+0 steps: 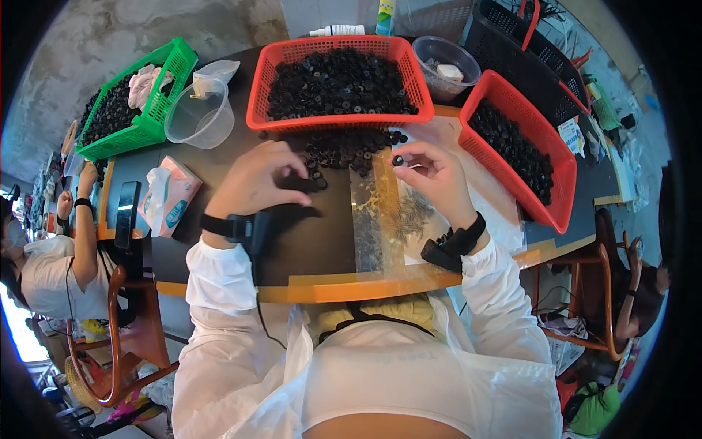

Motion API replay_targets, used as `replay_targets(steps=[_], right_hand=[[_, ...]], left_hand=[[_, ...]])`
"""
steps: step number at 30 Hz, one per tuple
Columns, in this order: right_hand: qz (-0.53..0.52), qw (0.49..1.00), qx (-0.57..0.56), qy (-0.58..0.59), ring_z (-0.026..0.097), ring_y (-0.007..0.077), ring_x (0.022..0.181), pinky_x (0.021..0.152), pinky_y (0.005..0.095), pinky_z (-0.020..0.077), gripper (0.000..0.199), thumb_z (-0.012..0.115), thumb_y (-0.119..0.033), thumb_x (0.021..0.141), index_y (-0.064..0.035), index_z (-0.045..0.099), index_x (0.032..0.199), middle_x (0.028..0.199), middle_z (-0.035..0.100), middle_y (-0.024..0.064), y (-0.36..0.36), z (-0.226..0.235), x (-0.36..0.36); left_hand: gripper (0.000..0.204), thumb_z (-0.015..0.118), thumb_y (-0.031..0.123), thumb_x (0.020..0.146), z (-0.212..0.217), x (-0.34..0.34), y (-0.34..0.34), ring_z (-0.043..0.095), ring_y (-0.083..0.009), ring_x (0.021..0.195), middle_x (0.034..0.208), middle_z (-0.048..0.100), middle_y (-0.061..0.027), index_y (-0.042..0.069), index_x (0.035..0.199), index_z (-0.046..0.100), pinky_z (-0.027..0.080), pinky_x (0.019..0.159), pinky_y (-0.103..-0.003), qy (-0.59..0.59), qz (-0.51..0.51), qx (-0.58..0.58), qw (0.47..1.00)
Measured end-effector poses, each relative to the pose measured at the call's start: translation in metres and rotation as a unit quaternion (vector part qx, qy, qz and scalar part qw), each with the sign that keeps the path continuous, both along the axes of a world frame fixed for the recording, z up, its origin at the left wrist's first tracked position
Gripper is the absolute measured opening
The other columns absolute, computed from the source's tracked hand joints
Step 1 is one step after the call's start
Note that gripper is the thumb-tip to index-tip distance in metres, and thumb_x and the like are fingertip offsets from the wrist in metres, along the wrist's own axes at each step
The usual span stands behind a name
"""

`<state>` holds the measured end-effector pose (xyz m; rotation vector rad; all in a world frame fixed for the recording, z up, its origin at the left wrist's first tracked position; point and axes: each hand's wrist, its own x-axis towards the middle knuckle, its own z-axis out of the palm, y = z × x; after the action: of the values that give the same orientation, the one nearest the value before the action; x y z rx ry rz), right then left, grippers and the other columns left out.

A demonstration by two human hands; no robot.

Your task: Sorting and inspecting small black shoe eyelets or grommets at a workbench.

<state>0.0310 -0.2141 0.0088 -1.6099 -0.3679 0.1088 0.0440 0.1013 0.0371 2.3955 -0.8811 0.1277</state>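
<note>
Between the thumb and forefinger of my right hand [435, 175] is pinched a small black round part [398, 160], with a pale spot on its face. My left hand [259, 179] hovers over the dark mat, thumb and fingers apart, nothing seen between them. Close to its fingertips lies the edge of a loose pile of black ring-shaped parts [344, 150]. Behind the pile a red basket [340, 122] is heaped with more of these black parts. Thin metal pins [409, 219] are scattered on the table below my right hand.
On the right stands a second red basket [559, 194] of black parts; a clear tub [468, 69] sits behind. At left are a green basket [157, 121], an empty clear tub [199, 124] and a tissue box [179, 197]. Another person's arm [85, 234] reaches in at far left.
</note>
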Motion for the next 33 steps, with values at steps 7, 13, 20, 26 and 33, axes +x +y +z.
replay_targets(steps=[7,13,20,26,33], right_hand=[[0.023,0.998,0.04,0.033,0.063,0.0105,0.095,0.083,0.0253,0.0518,0.023,0.067,-0.002,0.087,-0.0016,0.065,0.11,0.109,0.067,0.0046,0.0,-0.006,0.007],[0.041,0.998,0.034,0.039,0.064,0.0105,0.093,0.081,0.0249,0.0518,0.022,0.067,-0.001,0.087,-0.0013,0.066,0.109,0.106,0.068,0.0049,0.0,-0.008,0.003],[0.043,0.998,-0.012,0.045,0.063,0.0081,0.086,0.076,0.0227,0.0502,0.025,0.069,-0.005,0.086,-0.0024,0.068,0.111,0.102,0.068,0.003,0.0,-0.004,0.001],[0.056,0.997,-0.034,0.032,0.061,0.0065,0.082,0.074,0.0211,0.0488,0.029,0.07,-0.009,0.087,-0.0048,0.068,0.115,0.1,0.067,0.0018,-0.001,-0.003,0.001],[0.041,0.991,0.095,0.085,0.056,0.0047,0.079,0.07,0.0205,0.0474,0.029,0.073,-0.008,0.085,-0.0044,0.058,0.109,0.093,0.06,-0.0005,0.004,-0.01,-0.004]], left_hand=[[0.036,0.084,0.021,0.067,-0.022,-0.013,0.017,0.058,-0.0224,0.086,0.093,0.059,-0.0036,0.012,0.1,0.071,0.047,0.073,-0.033,0.135,0.005,-0.009,0.991],[0.033,0.083,0.02,0.069,-0.02,-0.016,0.004,0.059,-0.0205,0.086,0.088,0.061,-0.0038,0.011,0.099,0.071,0.047,0.07,-0.031,0.158,0.012,-0.031,0.987],[0.036,0.084,0.023,0.068,-0.016,-0.017,-0.01,0.057,-0.0202,0.083,0.087,0.06,-0.0052,0.01,0.1,0.072,0.045,0.072,-0.031,0.166,-0.026,-0.017,0.986],[0.025,0.08,0.015,0.072,-0.027,-0.012,-0.01,0.056,-0.0182,0.075,0.087,0.061,-0.0046,0.007,0.094,0.073,0.045,0.066,-0.03,0.154,-0.027,-0.015,0.988],[0.019,0.072,0.02,0.084,-0.024,-0.016,-0.036,0.054,-0.0149,0.066,0.079,0.06,-0.0046,0.002,0.09,0.066,0.044,0.062,-0.028,0.13,0.018,-0.119,0.984]])
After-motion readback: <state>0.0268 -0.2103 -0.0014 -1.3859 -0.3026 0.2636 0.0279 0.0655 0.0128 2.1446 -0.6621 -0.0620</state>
